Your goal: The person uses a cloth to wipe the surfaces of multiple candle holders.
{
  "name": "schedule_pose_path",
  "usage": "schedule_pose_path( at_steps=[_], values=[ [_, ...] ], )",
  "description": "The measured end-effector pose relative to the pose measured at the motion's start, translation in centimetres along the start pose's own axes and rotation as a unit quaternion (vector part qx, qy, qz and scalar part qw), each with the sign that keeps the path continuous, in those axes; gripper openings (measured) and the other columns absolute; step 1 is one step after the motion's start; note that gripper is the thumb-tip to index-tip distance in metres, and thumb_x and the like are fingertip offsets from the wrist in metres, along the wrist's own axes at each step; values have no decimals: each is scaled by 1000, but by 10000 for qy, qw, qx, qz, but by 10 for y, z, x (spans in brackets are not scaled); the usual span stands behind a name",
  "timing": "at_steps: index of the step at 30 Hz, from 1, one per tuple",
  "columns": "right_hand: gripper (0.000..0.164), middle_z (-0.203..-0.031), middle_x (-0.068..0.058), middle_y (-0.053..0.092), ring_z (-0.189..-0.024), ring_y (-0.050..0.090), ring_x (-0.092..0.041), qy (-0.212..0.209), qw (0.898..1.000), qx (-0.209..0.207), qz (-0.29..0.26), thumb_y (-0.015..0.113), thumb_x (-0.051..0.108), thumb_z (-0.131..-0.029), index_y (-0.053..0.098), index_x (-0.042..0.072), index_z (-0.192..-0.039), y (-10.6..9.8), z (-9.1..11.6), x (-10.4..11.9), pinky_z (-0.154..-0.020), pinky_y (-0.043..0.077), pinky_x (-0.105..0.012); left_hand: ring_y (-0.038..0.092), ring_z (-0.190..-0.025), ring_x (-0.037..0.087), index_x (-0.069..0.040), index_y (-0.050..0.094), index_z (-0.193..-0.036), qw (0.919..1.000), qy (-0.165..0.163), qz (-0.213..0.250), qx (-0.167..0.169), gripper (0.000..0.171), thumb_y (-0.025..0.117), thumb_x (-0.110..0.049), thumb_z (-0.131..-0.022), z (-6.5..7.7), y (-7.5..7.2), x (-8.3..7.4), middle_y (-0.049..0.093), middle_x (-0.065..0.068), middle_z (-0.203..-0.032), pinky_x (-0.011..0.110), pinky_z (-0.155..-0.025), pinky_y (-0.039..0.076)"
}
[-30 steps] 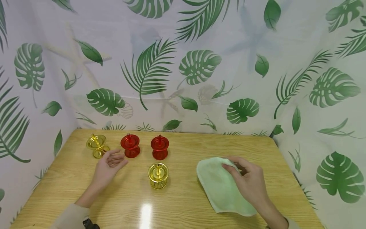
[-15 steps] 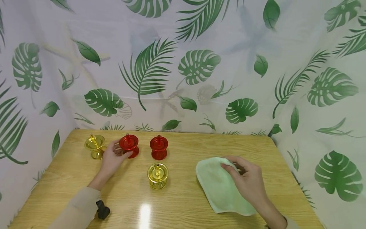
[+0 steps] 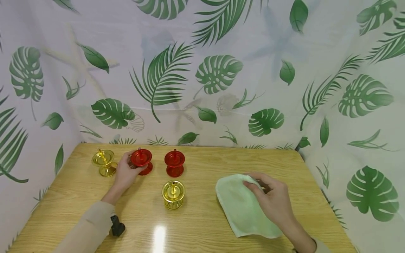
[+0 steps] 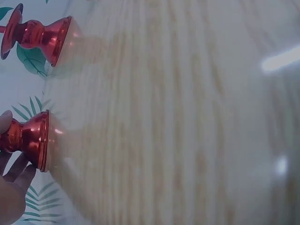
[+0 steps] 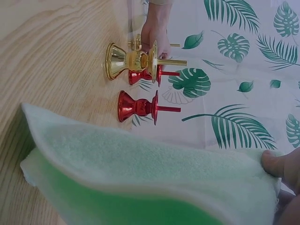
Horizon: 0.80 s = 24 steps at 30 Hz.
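My left hand grips a red metal candle holder by its narrow waist, thumb on the near side. In the left wrist view, this red holder has its flared base by the tabletop; whether it touches I cannot tell. It leans slightly left in the head view. My right hand pinches the upper edge of a pale green cloth between thumb and fingers. In the right wrist view, the folded cloth droops over the wood, showing a brighter green inner side.
Right of the gripped holder stands a second red candle holder. A gold holder stands nearer, mid-table, and another gold one at the far left. The wooden table meets a leaf-patterned white curtain behind and at both sides.
My left hand has moved forward and right from open space beside the red candle holder and now grips it. The holder has tilted slightly left. My right hand and the cloth stay put.
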State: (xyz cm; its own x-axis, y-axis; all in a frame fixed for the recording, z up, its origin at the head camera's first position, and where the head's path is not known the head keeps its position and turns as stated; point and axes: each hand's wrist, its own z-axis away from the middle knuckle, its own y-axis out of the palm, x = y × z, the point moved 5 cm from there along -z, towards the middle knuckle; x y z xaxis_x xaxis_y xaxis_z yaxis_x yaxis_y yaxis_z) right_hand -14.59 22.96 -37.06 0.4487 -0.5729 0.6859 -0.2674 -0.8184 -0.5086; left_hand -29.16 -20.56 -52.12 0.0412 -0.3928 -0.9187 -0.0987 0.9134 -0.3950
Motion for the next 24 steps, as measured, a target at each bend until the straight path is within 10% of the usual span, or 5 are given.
schedule_pose_path(
  at_steps=[7, 13, 20, 24],
  values=[
    [21, -97, -12, 82, -85, 71, 15, 68, 10000, 40, -54, 80, -4, -87, 81, 8, -105, 1, 0, -1, -53, 53, -16, 63, -131, 40, 0, 43, -153, 9998, 31, 73, -160, 72, 79, -2, -91, 7, -6, -3, 60, 29, -147, 16, -97, 50],
    [21, -96, -14, 82, -87, 70, 17, 135, 9999, -9, -33, 80, -7, -86, 80, 4, -104, 0, -1, -2, -54, 53, -15, 63, -132, 39, 0, 47, -151, 9992, 365, 122, -142, 70, 80, 0, -89, 23, -13, -22, 63, 26, -146, 47, -115, 51],
    [21, -96, -14, 82, -86, 70, 16, 149, 9999, -46, -55, 80, -7, -85, 80, 4, -103, 0, -2, -3, -56, 55, -15, 61, -107, -9, -4, 55, -145, 9959, 901, 1, -120, 67, 86, -6, -86, 43, -17, -55, 70, 20, -138, 12, -95, 52],
    [20, -95, -14, 81, -82, 71, 13, 208, 9997, -81, -113, 81, -7, -85, 80, 5, -102, 0, -3, -3, -54, 53, -16, 59, -100, -17, -2, 59, -141, 9912, 1313, 126, -86, 65, 88, -4, -83, 55, -16, -78, 73, 21, -130, 10, -92, 51]
  ],
)
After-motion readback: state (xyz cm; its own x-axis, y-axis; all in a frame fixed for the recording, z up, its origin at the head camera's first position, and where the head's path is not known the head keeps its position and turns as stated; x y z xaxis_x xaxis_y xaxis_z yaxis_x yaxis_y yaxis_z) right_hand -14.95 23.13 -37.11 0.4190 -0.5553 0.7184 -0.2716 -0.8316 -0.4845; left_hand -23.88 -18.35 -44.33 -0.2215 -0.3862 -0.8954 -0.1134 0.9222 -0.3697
